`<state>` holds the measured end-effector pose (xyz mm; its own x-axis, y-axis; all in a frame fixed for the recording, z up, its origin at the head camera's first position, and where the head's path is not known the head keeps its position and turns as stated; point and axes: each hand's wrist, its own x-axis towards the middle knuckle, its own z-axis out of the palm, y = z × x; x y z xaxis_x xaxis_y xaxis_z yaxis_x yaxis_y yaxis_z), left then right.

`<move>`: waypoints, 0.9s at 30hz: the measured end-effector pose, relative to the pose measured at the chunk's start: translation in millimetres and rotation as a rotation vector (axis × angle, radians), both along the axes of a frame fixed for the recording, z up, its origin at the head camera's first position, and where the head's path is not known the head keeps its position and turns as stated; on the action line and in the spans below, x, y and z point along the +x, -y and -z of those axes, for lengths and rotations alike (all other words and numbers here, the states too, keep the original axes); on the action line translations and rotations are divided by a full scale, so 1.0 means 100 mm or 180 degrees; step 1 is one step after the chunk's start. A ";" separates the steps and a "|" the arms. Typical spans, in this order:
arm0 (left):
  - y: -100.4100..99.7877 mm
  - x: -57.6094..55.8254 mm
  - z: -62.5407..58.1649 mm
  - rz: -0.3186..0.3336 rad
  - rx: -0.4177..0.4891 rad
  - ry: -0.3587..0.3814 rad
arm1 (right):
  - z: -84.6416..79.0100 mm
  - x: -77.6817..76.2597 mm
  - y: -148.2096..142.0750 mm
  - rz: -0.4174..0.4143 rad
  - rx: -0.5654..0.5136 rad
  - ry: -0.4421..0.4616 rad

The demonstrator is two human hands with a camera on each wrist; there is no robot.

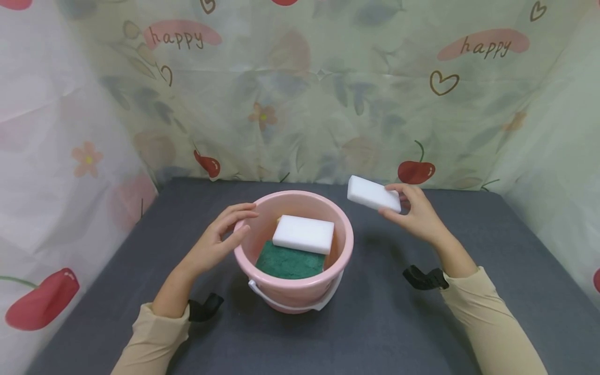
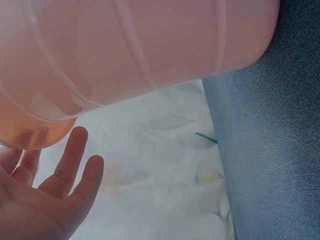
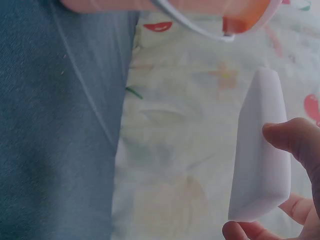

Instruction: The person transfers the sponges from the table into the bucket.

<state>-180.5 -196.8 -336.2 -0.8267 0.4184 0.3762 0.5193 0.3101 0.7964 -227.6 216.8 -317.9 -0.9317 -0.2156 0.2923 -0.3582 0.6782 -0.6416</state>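
Observation:
A pink bucket (image 1: 290,289) stands upright on the dark table, its white handle hanging down at the front. Inside it a white sponge block (image 1: 303,234) lies on top of a green scouring pad (image 1: 290,262). To the right of the bucket, my right hand (image 1: 417,213) pinches a second white sponge block (image 1: 373,194) between thumb and fingers, above the table; the right wrist view shows this sponge block (image 3: 260,150) on edge. At the bucket's left rim is my left hand (image 1: 220,239), fingers extended and relaxed, holding nothing. Whether its fingertips touch the rim I cannot tell.
The dark grey cloth-covered table (image 1: 375,323) spreads around the bucket. Behind it hangs a patterned curtain (image 1: 290,130) with cherries and lettering, and similar sheets close off both sides. A black strap (image 1: 424,277) sits at the right wrist, another strap (image 1: 205,307) at the left.

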 end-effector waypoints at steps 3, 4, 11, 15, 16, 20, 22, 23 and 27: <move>0.00 0.00 0.00 0.0015 0.0019 0.0005 | -0.05 0.04 0.03 -0.0024 -0.0027 -0.0068; 0.00 0.00 0.00 0.0017 0.0023 0.0002 | -0.06 0.06 0.05 -0.0030 -0.0038 -0.0083; 0.00 0.00 0.01 0.0009 0.0020 -0.0011 | -0.19 0.20 0.16 -0.0110 -0.0083 -0.0132; 0.00 0.00 0.01 0.0003 0.0009 -0.0003 | -0.25 0.28 0.23 -0.0186 -0.0088 -0.0169; 0.00 0.00 0.01 0.0002 0.0009 0.0002 | -0.27 0.29 0.24 -0.0204 -0.0083 -0.0185; 0.01 0.00 0.00 0.0002 0.0010 0.0014 | -0.31 0.35 0.31 -0.0243 -0.0056 -0.0267; 0.01 0.00 0.00 0.0002 0.0010 0.0020 | -0.33 0.38 0.34 -0.0259 -0.0034 -0.0324; 0.01 0.00 0.00 0.0003 0.0008 0.0023 | -0.34 0.39 0.35 -0.0268 -0.0029 -0.0344; 0.01 0.00 0.00 0.0010 0.0008 0.0038 | -0.38 0.45 0.42 -0.0357 -0.0019 -0.0418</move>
<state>-180.2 -197.4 -336.1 -0.8299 0.4200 0.3672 0.5106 0.3065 0.8033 -182.7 174.7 -279.7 -0.8557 -0.3139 0.4114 -0.5123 0.6257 -0.5882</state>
